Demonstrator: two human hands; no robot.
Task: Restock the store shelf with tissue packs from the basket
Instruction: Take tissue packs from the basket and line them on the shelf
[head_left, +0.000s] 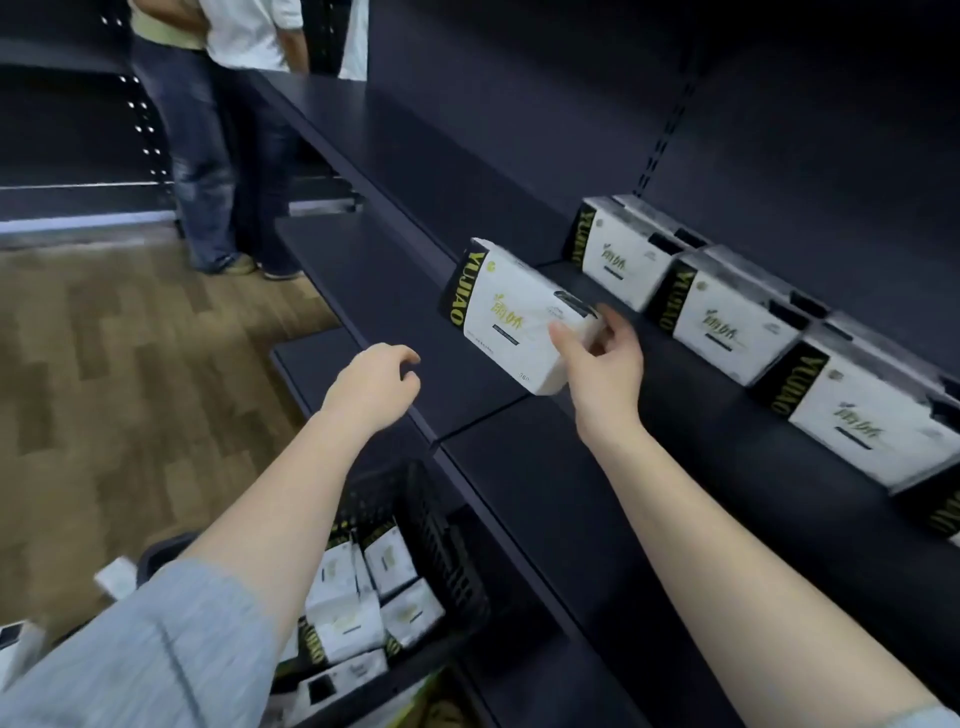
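1. Sleeved in pale grey, the person's two forearms fill the bottom of the view and reach toward a dark store shelf that runs from the upper left down to the right edge.
2. Low on the floor, between the arms, a black basket holds several tissue packs yet, so a good part of the restocking looks left to do.
3. Three tissue packs already stand in a row on the shelf: the far pack, the middle pack and the near pack, each close beside the next.
4. A fourth pack, the held pack, is at the left end of that row, tilted, its lower corner over the shelf; whether it touches the board I cannot tell.
5. Pinching that pack's right end, the right hand has thumb in front and fingers curled behind.
6. Nothing is in the left hand; it hovers beside the shelf edge, fingers loosely curled.
7. Two people stand at the far end of the aisle.
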